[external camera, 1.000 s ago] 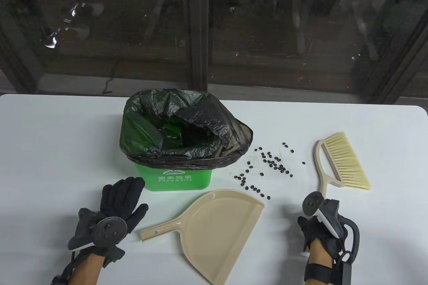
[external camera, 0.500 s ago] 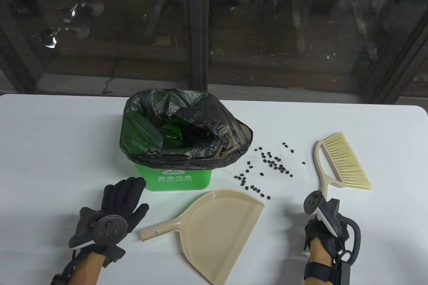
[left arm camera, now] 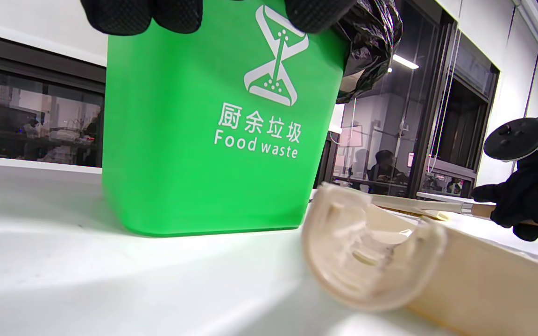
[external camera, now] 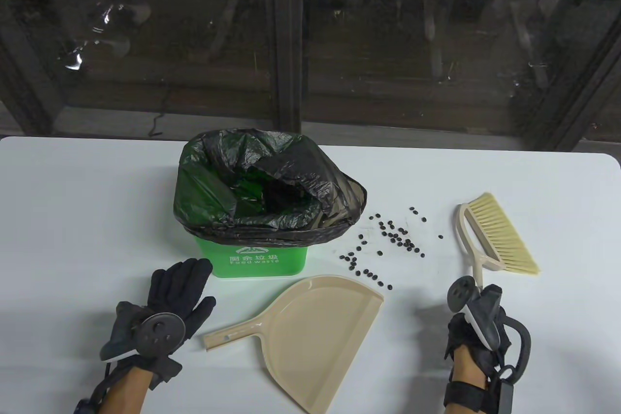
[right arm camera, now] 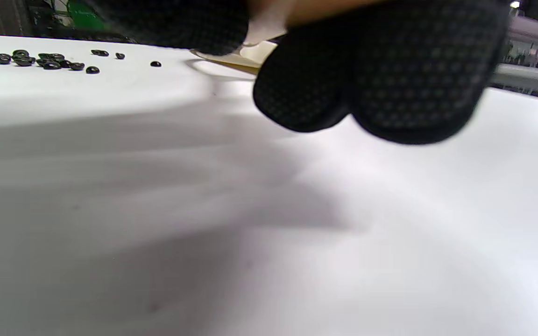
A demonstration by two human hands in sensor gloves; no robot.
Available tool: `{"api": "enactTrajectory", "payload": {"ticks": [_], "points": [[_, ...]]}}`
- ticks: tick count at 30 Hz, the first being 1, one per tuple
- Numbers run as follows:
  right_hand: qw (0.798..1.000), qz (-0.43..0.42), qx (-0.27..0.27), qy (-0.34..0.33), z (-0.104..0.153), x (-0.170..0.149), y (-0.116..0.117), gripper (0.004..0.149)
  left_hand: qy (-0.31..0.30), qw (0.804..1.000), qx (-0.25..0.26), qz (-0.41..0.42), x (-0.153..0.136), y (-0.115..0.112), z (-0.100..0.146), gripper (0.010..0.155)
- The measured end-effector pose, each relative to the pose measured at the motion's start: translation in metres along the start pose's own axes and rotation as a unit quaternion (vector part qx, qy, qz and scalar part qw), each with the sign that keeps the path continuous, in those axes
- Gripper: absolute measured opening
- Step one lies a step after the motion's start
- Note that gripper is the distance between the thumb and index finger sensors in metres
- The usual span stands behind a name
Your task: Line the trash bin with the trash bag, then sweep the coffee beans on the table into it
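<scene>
Sweeping step: not begun, going by how the beans lie, but getting close.
Trash bin [external camera: 252,258]: green, standing upright on the table, a bit left of the middle; marked "Food waste" on its near side.
Trash bag [external camera: 271,190]: black, already inside the bin, its edge folded over the rim all round and bunched up loose at the right side. Looks like the lining part is done.
Coffee beans [external camera: 388,239]: dark and small, spread out on the table just right of the bin, between the bin and the brush. None seen in the dustpan. Cannot tell whether any are in the bag.
Dustpan [external camera: 315,326]: tan, lying flat near the front, its wide mouth turned toward the beans, its handle pointing left. Not held by either hand.
Brush [external camera: 499,234]: tan, with pale bristles, on the right side of the table, its handle pointing back toward the person.
Right hand [external camera: 473,331]: fingers curled round the end of the brush handle, seen in the left wrist view and the right wrist view.
Left hand [external camera: 177,292]: flat, with straight fingers, fingertips at the near side of the bin, close to the dustpan handle, holding nothing.
Table [external camera: 73,220]: white.
Left to do: take up the dustpan, push the beans into it with the brush, tip them into the bag.
Guess at how far: about half way.
</scene>
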State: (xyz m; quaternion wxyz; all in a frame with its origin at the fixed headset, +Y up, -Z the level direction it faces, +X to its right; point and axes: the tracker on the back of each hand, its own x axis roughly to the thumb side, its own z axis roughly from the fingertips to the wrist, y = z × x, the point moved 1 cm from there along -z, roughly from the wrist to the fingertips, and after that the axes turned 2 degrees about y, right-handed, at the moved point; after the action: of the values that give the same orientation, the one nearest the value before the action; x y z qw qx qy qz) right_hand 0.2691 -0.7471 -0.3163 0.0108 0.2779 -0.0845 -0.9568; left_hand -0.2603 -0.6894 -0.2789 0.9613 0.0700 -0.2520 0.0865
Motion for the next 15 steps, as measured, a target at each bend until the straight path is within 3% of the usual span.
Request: {"api": "enactTrajectory", "payload": {"ticks": [3,7,15], "points": [[1.0,-0.009,-0.003,0.003,0.0,-0.001,-0.003,0.078,0.0,1.0,0.001,0.001,0.0,0.0,0.0,0.066],[0.998,-0.048,-0.049,0.003,0.003,-0.006,-0.014,0.079,0.0,1.0,0.002,0.002,0.0,0.0,0.0,0.065],[0.974,-0.166,-0.136,-0.068,0.023,0.006,-0.048,0.071,-0.002,1.0,0.001,0.003,0.0,0.0,-0.001,0.065]]}}
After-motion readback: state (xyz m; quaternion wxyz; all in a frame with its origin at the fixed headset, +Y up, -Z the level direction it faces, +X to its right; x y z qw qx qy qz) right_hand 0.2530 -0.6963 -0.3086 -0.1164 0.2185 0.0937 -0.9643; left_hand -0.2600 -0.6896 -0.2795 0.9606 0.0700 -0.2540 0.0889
